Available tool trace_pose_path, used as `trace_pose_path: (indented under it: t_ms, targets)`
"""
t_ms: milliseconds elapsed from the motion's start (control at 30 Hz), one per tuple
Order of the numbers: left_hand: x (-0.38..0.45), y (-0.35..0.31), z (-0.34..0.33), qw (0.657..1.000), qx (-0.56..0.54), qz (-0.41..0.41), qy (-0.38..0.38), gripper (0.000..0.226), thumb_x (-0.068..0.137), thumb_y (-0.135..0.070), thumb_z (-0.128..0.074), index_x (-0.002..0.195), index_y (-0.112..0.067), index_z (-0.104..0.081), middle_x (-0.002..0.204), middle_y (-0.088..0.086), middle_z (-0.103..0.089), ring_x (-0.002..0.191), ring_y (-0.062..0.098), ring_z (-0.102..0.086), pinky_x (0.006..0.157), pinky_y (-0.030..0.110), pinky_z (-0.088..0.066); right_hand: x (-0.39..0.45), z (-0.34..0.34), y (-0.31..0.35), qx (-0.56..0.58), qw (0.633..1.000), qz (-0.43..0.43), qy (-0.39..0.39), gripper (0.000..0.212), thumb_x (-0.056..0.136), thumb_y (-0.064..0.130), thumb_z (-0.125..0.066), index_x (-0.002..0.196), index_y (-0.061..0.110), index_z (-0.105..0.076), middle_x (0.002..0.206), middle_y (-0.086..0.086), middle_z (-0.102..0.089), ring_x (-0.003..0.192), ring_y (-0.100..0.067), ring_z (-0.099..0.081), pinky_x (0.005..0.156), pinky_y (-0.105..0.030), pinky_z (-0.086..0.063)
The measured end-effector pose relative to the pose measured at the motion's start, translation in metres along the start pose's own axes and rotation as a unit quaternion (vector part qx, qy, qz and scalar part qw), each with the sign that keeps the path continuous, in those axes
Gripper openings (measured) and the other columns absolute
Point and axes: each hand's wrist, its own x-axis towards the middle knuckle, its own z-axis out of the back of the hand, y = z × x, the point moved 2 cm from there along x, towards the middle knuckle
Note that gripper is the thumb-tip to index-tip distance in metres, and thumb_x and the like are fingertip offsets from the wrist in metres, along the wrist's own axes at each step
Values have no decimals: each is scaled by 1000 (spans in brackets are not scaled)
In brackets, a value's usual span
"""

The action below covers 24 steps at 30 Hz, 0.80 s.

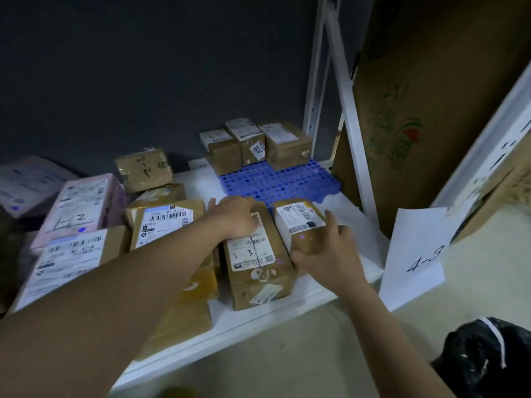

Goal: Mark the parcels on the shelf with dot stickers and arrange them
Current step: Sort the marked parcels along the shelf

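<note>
Two brown parcels lie side by side near the front of the white shelf (287,305). My left hand (237,215) rests on top of the far end of the long parcel (255,271), which bears a white label. My right hand (327,248) grips the near right side of the smaller parcel (298,222), whose brown top shows a small purple dot. A pink parcel (83,208) at the left carries a blue dot sticker (82,229).
Several labelled brown parcels crowd the shelf's left half. Three small boxes (253,145) stand at the back on a blue perforated mat (275,182). A white upright (342,90), a large carton (416,110), a paper tag marked 4-3 (413,254) and a black bag (488,360) sit to the right.
</note>
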Motion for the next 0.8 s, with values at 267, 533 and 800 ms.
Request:
trace_pose_path:
  t_ms: [267,533,800]
  targets:
    - [22,12,36,986,-85,-64,-129,83,88,-23,-59,152,-24,-7,159,7,-9,144,26,-16,114,35,-24,76,20,43,47,988,143,-48,91,65,22,-80,142,20,-32,140,-6,-32,128,-26,-34,102,-43,-40]
    - [96,45,42,989,98,-94,-54,92,88,-35,-63,152,-22,1,160,6,-1,146,27,-6,118,41,-15,177,-38,63,171,968,143,117,99,71,0,-74,148,35,-21,148,1,-26,129,-18,-40,101,-34,-45]
    - [132,59,39,978,87,-76,-176,65,86,-26,-66,139,-15,-31,140,11,-32,131,30,-32,102,40,-36,224,-67,56,40,993,107,-33,83,80,14,-69,148,19,-20,145,-9,-28,130,-29,-37,101,-40,-39]
